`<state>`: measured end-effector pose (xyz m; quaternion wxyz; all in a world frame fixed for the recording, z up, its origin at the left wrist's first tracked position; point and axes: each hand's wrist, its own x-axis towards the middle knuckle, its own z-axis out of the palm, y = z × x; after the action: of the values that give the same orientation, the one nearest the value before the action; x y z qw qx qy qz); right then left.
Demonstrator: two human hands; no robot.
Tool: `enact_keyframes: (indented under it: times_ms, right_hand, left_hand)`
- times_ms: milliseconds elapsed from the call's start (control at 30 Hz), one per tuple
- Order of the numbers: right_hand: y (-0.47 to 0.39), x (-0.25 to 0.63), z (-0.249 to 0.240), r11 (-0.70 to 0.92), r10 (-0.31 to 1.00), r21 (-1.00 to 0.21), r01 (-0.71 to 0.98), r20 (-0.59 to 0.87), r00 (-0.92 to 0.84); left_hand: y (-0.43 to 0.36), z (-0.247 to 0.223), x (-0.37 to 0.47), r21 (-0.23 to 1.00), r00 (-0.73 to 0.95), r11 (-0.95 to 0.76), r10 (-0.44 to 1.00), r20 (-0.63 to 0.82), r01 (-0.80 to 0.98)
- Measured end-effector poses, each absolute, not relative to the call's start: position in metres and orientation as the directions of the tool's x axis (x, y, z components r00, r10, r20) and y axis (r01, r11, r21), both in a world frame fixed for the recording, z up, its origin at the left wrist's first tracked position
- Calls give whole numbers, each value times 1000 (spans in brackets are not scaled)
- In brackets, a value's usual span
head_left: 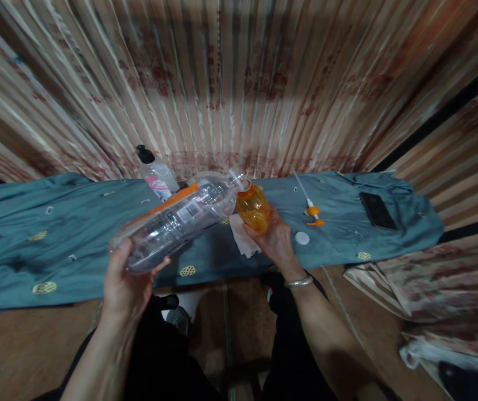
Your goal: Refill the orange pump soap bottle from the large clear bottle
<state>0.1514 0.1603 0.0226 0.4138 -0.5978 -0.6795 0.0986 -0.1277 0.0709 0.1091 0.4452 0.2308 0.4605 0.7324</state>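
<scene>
My left hand [128, 278] grips the base of a large clear plastic bottle [180, 217] with an orange-edged label. The bottle is tipped on its side, its neck pointing right. Wrapped around a small amber bottle [253, 206] is my right hand [274, 236], a silver bangle at the wrist. The amber bottle leans left, so the two bottle mouths meet or nearly meet; whether they touch I cannot tell. An orange pump top [314, 214] with a clear tube lies to the right, near a white cap [302, 238].
A green patterned cloth [76, 245] covers the narrow table. Behind the large bottle stands a clear pump bottle [157, 175] with a black top. A pale piece of tissue [243, 236] lies below the amber bottle. At the right is a black phone [376, 210]; pleated curtains [239, 83] hang behind.
</scene>
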Motion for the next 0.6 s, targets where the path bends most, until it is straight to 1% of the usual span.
enact_keyframes:
  times_ms: [100,233,600]
  right_hand:
    - [160,152,24,250,900,-631,734,432,65]
    - [160,152,25,238,906,-645,726,417,73]
    - [160,153,21,240,900,-644,726,428,83]
  left_hand:
    - [71,109,-128,884,-502,-194,863,-52,-425]
    - [70,112,-126,881,-503,-184,862,-69,-436]
    - [72,110,-126,891,-513,-181,856,-66,-417]
